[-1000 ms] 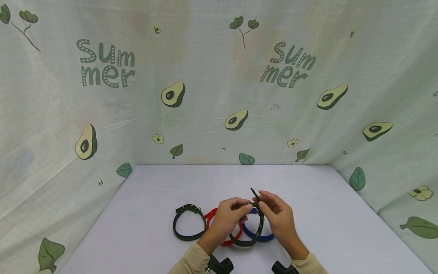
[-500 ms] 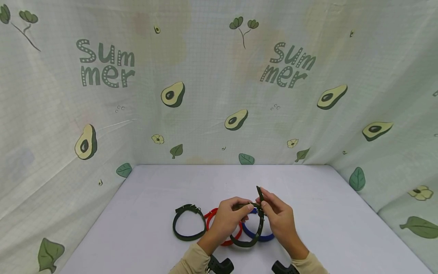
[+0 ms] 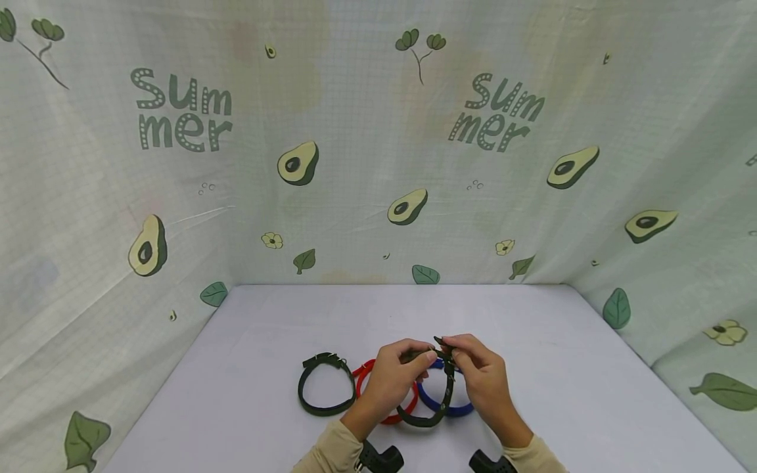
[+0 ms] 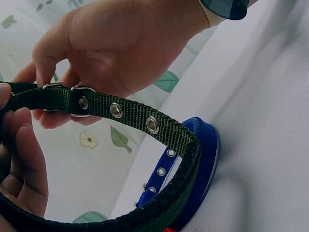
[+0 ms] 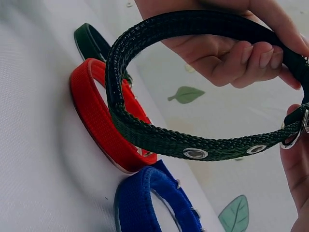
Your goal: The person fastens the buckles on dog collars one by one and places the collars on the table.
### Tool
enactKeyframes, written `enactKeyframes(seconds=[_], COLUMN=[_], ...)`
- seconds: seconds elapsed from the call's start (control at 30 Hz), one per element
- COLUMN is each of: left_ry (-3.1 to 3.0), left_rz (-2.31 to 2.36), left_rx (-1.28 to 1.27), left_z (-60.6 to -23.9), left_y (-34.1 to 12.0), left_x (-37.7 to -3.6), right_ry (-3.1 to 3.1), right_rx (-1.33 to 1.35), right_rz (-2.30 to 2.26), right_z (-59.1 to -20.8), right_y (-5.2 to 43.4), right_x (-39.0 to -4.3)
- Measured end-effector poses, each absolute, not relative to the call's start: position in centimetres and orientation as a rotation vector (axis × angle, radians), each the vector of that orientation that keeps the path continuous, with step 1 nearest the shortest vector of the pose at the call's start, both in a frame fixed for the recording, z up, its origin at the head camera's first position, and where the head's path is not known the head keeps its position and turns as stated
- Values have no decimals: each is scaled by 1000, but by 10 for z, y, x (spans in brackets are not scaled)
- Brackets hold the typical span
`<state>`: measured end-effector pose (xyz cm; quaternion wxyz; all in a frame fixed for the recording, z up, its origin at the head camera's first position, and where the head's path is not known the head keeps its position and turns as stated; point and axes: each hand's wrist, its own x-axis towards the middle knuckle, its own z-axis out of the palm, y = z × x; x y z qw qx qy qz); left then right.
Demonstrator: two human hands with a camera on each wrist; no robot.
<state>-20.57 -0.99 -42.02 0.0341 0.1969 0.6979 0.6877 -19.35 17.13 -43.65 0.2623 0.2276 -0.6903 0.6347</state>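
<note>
Both hands hold a dark green dog collar up in a loop, its metal-ringed holes showing in the left wrist view. My left hand pinches the band beside the buckle, thumb on top. On the other side, my right hand pinches the strap's end by the buckle, whose tip points up and left between the hands. Below the held loop lie a red collar and a blue collar, partly covered by the hands and the loop in the head view.
Another dark green collar lies on the white table to the left, next to the red one. Patterned cloth hangs behind the table and at both sides. Black wrist cameras sit at the sleeves.
The strap's free end stood up between the right fingers; it now tips lower and to the left, the right fingers bending with it. The left hand keeps its grip, and the other collars stay put.
</note>
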Motion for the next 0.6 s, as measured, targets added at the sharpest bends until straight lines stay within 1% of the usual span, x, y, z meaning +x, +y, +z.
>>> enactKeyframes(seconds=[0.6], left_ry=[2197], left_rz=[2071], left_rx=[681], left_z=[-421], left_y=[-10], left_x=[-207], right_ry=[-1959], right_rx=[567], right_rz=[1677], right_z=[-436], right_y=[177], right_x=[-193])
